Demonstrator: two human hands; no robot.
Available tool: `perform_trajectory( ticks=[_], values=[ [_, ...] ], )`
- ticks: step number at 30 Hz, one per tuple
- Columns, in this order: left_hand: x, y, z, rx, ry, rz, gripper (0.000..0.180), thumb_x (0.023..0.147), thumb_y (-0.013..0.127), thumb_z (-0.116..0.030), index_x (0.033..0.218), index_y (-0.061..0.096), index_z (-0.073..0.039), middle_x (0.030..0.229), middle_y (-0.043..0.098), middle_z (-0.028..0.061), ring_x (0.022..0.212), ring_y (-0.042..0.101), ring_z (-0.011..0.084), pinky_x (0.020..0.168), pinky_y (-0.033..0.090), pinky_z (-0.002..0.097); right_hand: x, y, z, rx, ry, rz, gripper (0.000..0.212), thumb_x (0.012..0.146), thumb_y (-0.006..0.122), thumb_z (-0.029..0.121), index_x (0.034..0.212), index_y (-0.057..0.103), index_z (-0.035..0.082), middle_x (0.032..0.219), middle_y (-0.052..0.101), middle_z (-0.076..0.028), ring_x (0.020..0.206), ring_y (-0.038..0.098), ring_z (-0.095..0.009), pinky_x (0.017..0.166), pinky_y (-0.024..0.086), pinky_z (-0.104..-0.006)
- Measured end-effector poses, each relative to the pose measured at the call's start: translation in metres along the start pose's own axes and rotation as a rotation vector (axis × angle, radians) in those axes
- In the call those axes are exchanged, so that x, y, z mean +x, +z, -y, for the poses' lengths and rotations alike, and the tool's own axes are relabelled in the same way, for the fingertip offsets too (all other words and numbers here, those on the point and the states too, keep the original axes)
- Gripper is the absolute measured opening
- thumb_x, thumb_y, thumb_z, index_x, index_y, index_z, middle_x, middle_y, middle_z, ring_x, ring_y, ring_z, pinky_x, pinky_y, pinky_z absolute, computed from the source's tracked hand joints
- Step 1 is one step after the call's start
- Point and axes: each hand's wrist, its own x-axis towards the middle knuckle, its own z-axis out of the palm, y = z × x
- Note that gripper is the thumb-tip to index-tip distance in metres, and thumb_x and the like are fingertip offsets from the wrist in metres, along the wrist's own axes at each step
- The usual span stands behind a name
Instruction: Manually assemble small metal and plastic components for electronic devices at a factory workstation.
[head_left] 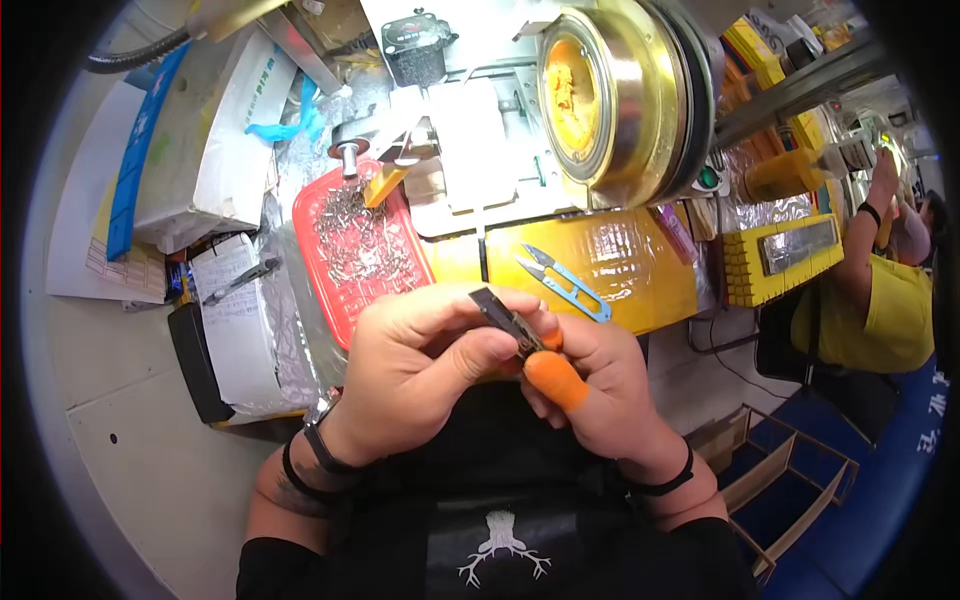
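My left hand (405,365) pinches a small dark bar-shaped piece (494,311) between thumb and fingers, in front of my chest. From the other side my right hand (610,395) grips its lower end, with orange finger cots on the thumb and a fingertip. Small metallic bits show on the piece by the cots; their kind is too small to make out. Just beyond my hands, blue-handled thread snips (572,284) lie on the yellow work surface (640,260). Left of them is a red tray (308,225) holding a heap of small metal parts (365,240).
A machine with a large round brass-coloured drum (625,95) stands behind the work surface. Papers (235,320) with a pen-like tool and a white box (215,150) are at left. A yellow ribbed block (750,265) lies at right, near a person in a yellow shirt (885,315).
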Motion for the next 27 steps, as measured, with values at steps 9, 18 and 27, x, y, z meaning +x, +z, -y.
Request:
perform_trajectory(
  ticks=[9,18,27],
  values=[
    [0.000,-0.021,-0.030,0.617,0.335,-0.121,0.037,0.096,0.075,-0.022,0.120,0.071,0.005,0.101,0.077,0.0173,0.092,0.076,0.0258,0.083,0.060,0.0355,-0.022,-0.028,-0.003,-0.489,-0.360,-0.620,0.035,0.086,0.082,0.007,0.117,0.068,0.001,0.099,0.070,-0.008,0.083,0.068,-0.017,0.074,0.053,-0.0294],
    [0.063,-0.071,-0.086,1.304,0.776,-0.138,0.022,0.078,0.073,0.008,0.099,0.071,0.002,0.104,0.062,0.0131,0.094,0.059,0.0218,0.086,0.048,0.0331,-0.007,-0.065,0.000,-1.343,-0.329,-0.726,0.034,0.079,0.072,0.000,0.113,0.071,0.004,0.104,0.063,-0.013,0.098,0.059,-0.037,0.085,0.050,-0.0445],
    [0.082,-0.082,-0.098,1.228,0.633,0.090,0.012,0.088,0.064,0.009,0.091,0.058,0.000,0.099,0.057,0.0110,0.095,0.055,0.0196,0.085,0.045,0.0293,-0.004,-0.069,0.006,-1.303,-0.338,-0.714,0.032,0.076,0.077,0.004,0.108,0.073,0.005,0.104,0.064,-0.011,0.099,0.060,-0.035,0.085,0.050,-0.0427]
  ],
)
